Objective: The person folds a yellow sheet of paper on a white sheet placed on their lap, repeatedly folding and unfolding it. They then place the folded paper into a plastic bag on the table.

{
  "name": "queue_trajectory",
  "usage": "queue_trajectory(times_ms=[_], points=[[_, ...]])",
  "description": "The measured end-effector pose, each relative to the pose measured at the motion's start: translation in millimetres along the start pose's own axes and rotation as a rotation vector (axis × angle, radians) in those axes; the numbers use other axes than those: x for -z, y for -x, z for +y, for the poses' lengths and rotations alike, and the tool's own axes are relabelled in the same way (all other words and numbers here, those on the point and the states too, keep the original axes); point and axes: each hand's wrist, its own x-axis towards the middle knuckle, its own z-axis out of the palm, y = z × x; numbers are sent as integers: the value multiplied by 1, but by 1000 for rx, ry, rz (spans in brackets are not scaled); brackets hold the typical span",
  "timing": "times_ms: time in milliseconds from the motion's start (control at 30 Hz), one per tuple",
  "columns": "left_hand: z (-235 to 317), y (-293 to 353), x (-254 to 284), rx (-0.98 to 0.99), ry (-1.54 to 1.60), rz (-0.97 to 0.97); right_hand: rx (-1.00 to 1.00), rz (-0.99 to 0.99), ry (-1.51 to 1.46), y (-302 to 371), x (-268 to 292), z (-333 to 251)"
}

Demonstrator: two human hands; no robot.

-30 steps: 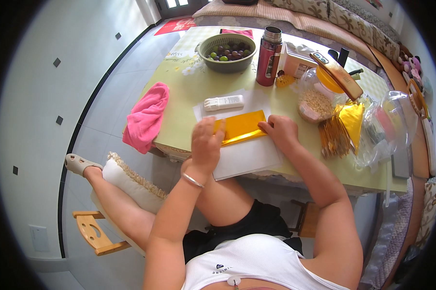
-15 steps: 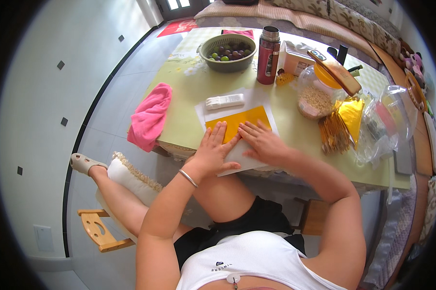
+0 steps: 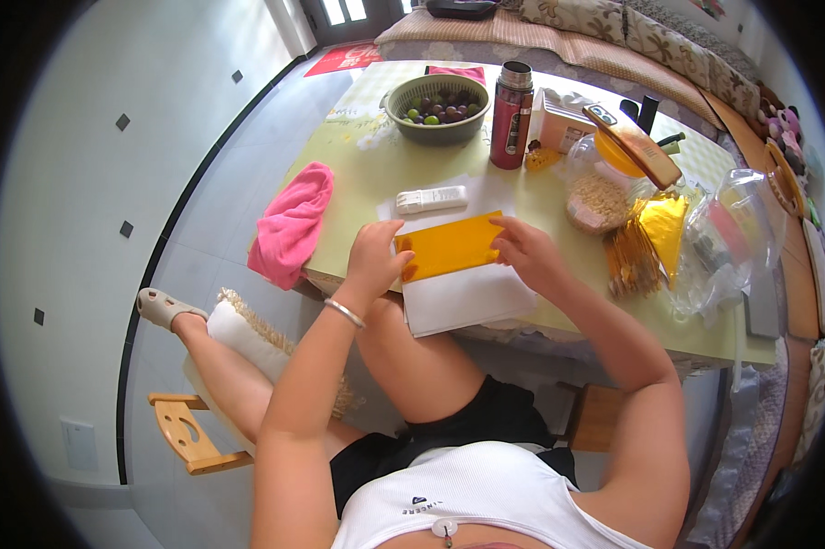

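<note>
A shiny golden-yellow rectangular sheet of paper (image 3: 451, 245) is lifted at a slight tilt over white paper sheets (image 3: 472, 306) at the table's near edge. My left hand (image 3: 372, 260) is closed on its left end, thumb in front and fingers behind. At the other end, my right hand (image 3: 528, 251) pinches the upper right corner between thumb and fingers. Just beyond the sheet lies a small white oblong object (image 3: 431, 199), whose kind I cannot make out. Right of the sheets is a stack of folded gold paper pieces (image 3: 634, 261).
Farther back stand a colander of grapes (image 3: 438, 133), a red thermos (image 3: 511, 119) without its lid and a tissue box (image 3: 563, 123). A phone (image 3: 632, 145) rests atop a jar (image 3: 598, 201). A clear plastic bag (image 3: 728, 247) lies right; a pink cloth (image 3: 292, 224) hangs over the left edge.
Both hands lay flat on the gold paper; now they have moved apart to its two ends and grip it. The sheet shows as a wider strip, raised toward me.
</note>
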Motion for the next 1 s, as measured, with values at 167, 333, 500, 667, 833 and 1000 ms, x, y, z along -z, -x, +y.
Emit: queue_trajectory(times_ms=[167,333,500,667,833,1000], points=[[-8,-29,-8,334,-14,-159,-225,-18,-40,-26,-7,27],[-7,-31,-12,602,365,-193,-282,3,-197,-25,-4,29],[-7,-13,-29,508,270,96,-266,25,-326,-25,-3,43],[-2,-18,-23,553,142,49,-282,32,-335,-25,-2,39],[-11,-20,-23,484,60,48,-261,23,-320,-26,-5,42],[-15,-15,-30,417,-59,60,-266,34,-302,-25,-6,37]])
